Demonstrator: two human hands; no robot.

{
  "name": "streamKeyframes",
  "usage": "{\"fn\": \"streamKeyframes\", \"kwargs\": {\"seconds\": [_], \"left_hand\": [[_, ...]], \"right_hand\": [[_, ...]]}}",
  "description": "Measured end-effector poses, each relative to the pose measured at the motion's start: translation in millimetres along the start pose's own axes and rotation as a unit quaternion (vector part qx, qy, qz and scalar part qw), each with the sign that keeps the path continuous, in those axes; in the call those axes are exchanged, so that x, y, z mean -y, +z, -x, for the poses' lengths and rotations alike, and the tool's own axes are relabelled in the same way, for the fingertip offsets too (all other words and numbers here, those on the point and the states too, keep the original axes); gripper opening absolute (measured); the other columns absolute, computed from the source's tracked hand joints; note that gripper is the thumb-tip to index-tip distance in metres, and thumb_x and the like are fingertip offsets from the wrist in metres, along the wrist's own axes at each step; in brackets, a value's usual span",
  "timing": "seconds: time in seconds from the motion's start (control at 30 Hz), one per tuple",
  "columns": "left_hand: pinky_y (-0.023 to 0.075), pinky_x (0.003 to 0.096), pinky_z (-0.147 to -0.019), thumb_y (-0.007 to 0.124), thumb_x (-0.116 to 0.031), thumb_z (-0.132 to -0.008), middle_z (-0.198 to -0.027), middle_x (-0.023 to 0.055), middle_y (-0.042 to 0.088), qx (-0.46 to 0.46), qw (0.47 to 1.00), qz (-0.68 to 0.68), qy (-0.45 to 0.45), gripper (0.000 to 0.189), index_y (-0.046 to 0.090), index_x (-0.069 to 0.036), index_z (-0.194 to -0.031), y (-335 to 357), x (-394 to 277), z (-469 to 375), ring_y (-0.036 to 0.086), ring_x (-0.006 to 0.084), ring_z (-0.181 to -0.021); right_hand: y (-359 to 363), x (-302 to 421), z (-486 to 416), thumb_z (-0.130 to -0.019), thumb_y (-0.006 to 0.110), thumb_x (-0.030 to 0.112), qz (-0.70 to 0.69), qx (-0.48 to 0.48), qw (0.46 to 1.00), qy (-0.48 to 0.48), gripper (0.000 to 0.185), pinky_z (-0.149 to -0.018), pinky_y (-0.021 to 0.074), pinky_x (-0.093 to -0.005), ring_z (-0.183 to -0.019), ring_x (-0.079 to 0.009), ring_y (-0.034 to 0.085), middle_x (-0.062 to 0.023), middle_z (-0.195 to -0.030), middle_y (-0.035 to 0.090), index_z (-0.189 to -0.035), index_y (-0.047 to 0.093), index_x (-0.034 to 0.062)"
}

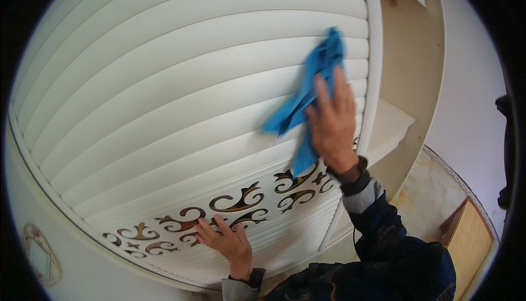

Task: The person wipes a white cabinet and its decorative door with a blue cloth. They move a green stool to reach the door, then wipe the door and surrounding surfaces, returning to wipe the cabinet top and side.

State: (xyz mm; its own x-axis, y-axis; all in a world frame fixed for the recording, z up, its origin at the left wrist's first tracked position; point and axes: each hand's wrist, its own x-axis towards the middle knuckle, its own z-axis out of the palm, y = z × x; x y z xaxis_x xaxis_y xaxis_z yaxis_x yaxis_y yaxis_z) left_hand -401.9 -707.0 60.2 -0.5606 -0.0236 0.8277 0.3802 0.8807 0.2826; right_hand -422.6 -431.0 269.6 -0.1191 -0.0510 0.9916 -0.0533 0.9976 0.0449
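My right hand (pixel 335 122), with a dark band at its wrist, presses a crumpled blue cloth (pixel 314 91) against the white slatted door panel (pixel 197 75), near its right edge. The hand and cloth are slightly blurred. Two loose ends of the cloth hang below the fingers, one reaching the scroll cut-outs. Lower down, my left hand (pixel 228 241) rests with spread fingers on the panel's carved scrollwork band (pixel 205 210), holding nothing.
Right of the panel are open cabinet shelves (pixel 388 128). A wooden box-like piece (pixel 468 243) stands on the marble-patterned floor (pixel 419 194) at lower right. An ornate oval frame (pixel 41 256) is on the wall at lower left. Dark objects show at the far right edge.
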Motion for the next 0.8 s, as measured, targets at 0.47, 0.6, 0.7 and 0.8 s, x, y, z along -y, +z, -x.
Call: {"fn": "streamKeyframes", "kwargs": {"seconds": [0.47,0.6,0.7,0.8], "left_hand": [[0.0085,0.0666,-0.110,0.059,-0.037,-0.096,-0.155,0.0299,0.010,-0.023,0.999,-0.011,0.046,0.070,0.027,-0.005,-0.149,5.8,16.8,3.4,0.007,0.0515,-0.142],[0.0086,0.0673,-0.110,0.059,-0.038,-0.096,-0.153,0.0289,0.017,-0.036,0.999,0.002,0.040,0.065,0.036,-0.004,-0.145,11.1,19.4,6.4,0.010,0.0508,-0.142],[0.0107,0.0672,-0.110,0.059,-0.038,-0.095,-0.153,0.0284,0.018,-0.048,0.998,-0.006,0.046,0.064,0.036,-0.003,-0.144,12.8,19.4,7.3,0.011,0.0508,-0.142],[0.0135,0.0665,-0.110,0.061,-0.036,-0.095,-0.153,0.0294,0.017,-0.049,0.998,0.008,0.038,0.066,0.034,-0.002,-0.145,9.2,22.2,8.6,0.012,0.0511,-0.142]], "right_hand": [[-0.3,17.0,-17.4,-0.087,0.066,0.017,-0.045,-0.056,0.996,0.051,0.059,-0.112,0.0278,-0.0510,-0.136,-0.0449,0.035,-0.0281,-0.150,0.033,-0.142,0.046,0.0082],[7.2,35.7,-26.6,-0.085,0.066,0.015,-0.044,-0.059,0.996,0.043,0.060,-0.112,0.0288,-0.0518,-0.135,-0.0449,0.036,-0.0285,-0.149,0.034,-0.141,0.048,0.0083],[5.5,90.2,1.4,-0.077,0.073,0.017,-0.127,0.083,0.979,-0.138,0.061,-0.115,0.0229,-0.0576,-0.141,-0.0388,0.032,-0.0225,-0.152,0.033,-0.136,0.054,0.0154],[2.2,116.6,0.7,-0.074,0.077,0.018,-0.120,0.080,0.979,-0.143,0.066,-0.114,0.0233,-0.0584,-0.142,-0.0384,0.031,-0.0218,-0.153,0.032,-0.136,0.054,0.0158]]}}
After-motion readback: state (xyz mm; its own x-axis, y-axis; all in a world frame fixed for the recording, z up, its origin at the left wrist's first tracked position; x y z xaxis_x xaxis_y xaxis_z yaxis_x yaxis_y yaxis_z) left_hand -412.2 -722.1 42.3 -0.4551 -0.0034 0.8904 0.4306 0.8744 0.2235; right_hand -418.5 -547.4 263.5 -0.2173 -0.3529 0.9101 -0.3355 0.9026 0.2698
